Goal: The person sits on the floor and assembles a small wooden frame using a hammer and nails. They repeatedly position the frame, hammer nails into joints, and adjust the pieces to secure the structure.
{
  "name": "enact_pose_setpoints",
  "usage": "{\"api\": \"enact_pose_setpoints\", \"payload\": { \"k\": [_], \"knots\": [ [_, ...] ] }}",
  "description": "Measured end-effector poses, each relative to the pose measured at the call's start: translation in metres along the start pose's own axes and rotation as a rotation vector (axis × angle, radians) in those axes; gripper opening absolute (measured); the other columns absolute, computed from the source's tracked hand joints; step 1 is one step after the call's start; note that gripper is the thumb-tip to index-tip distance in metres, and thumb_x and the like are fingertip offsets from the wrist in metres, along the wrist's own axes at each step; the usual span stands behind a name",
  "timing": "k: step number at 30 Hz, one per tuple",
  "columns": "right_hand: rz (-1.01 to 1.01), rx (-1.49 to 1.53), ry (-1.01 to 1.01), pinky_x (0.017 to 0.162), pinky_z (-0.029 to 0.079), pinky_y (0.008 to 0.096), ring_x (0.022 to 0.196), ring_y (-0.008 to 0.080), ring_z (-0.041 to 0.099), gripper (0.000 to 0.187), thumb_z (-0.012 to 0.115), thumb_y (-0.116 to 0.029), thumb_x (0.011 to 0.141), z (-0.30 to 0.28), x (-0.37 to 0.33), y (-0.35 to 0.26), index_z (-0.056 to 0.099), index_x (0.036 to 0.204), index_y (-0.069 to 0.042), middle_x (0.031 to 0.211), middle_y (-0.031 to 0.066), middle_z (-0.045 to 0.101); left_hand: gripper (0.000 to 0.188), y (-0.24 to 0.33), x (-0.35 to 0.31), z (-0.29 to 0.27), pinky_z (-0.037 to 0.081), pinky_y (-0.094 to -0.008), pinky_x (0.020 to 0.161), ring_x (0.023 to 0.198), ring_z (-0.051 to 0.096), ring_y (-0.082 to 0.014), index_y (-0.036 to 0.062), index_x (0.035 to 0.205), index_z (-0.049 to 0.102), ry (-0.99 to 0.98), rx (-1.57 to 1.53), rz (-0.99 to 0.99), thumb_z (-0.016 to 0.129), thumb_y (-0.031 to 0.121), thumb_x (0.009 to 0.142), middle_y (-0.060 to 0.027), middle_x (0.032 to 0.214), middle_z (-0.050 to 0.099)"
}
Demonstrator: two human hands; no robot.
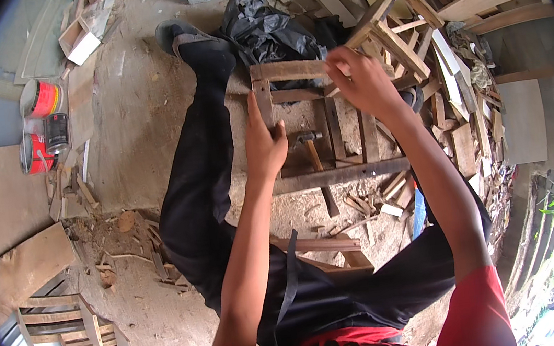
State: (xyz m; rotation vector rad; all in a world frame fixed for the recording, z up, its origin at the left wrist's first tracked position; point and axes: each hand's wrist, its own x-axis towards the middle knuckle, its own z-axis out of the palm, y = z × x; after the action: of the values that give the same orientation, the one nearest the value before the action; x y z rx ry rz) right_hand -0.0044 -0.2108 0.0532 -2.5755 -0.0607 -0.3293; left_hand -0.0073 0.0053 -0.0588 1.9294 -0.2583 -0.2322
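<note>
A brown wooden frame (292,69), made of joined rails and posts, stands between my legs. My left hand (265,143) is closed round its left post, with the forefinger lying along the wood and the thumb on the inner side. At the right end of the top rail is my right hand (361,81), its fingers curled together. Whatever these fingers hold, if anything, is hidden and slightly blurred. A hammer (314,152) with a wooden handle shows through the frame's opening, below the top rail. Just under the lower rail (346,175) a dark flat strip (330,202) sticks out.
Another wooden frame (393,41) leans at the right, beside a heap of offcuts (463,143). Black plastic sheeting (266,29) lies beyond my work. Red cans (43,98) stand at the left. A low wooden seat (332,253) is under me, and a slatted wooden piece (67,323) lies lower left.
</note>
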Motion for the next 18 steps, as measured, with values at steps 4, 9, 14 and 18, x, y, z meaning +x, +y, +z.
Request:
{"api": "enact_pose_setpoints", "payload": {
  "k": [4, 9, 14, 18],
  "knots": [
    [0.047, 0.077, -0.181, 0.077, 0.056, 0.0402, 0.091, 0.0327, 0.072, 0.019, 0.067, -0.012, 0.089, 0.074, 0.066, 0.072, 0.068, 0.102, 0.002, 0.094, 0.0197, 0.072, 0.08, -0.004, 0.0, 0.001, 0.046, -0.0442, 0.103, 0.125, 0.054, -0.0447, 0.0017, 0.156, 0.016, -0.015, -0.039, -0.077, 0.064, 0.004, 0.092, -0.0321, 0.141, 0.047],
    [0.298, 0.388, -0.792, 0.073, 0.057, 0.0371, 0.083, 0.0196, 0.073, 0.017, 0.071, -0.014, 0.087, 0.138, 0.136, 0.122, 0.074, 0.099, -0.003, 0.09, 0.0113, 0.073, 0.08, -0.002, 0.0, 0.001, 0.047, -0.0447, 0.101, 0.122, 0.056, -0.0457, 0.0014, 0.156, 0.016, 0.006, -0.081, -0.052, 0.062, 0.003, 0.091, -0.0327, 0.135, 0.052],
    [0.158, 0.039, -0.613, 0.07, 0.055, 0.0334, 0.076, 0.021, 0.07, 0.019, 0.071, -0.02, 0.091, 0.154, 0.132, 0.118, 0.072, 0.094, -0.001, 0.083, 0.011, 0.072, 0.084, -0.006, 0.0, 0.005, 0.05, -0.045, 0.098, 0.12, 0.057, -0.0447, 0.0039, 0.157, 0.012, 0.02, -0.041, -0.06, 0.061, 0.001, 0.089, -0.0306, 0.138, 0.05],
    [0.056, -0.04, -0.129, 0.074, 0.056, 0.0428, 0.084, 0.036, 0.069, 0.023, 0.072, -0.02, 0.089, 0.12, 0.12, 0.092, 0.07, 0.095, 0.001, 0.09, 0.0201, 0.071, 0.083, 0.004, -0.002, 0.001, 0.055, -0.0429, 0.089, 0.112, 0.063, -0.0412, 0.006, 0.158, 0.012, 0.051, 0.059, -0.091, 0.059, 0.001, 0.09, -0.0278, 0.14, 0.051]
  ]
}}
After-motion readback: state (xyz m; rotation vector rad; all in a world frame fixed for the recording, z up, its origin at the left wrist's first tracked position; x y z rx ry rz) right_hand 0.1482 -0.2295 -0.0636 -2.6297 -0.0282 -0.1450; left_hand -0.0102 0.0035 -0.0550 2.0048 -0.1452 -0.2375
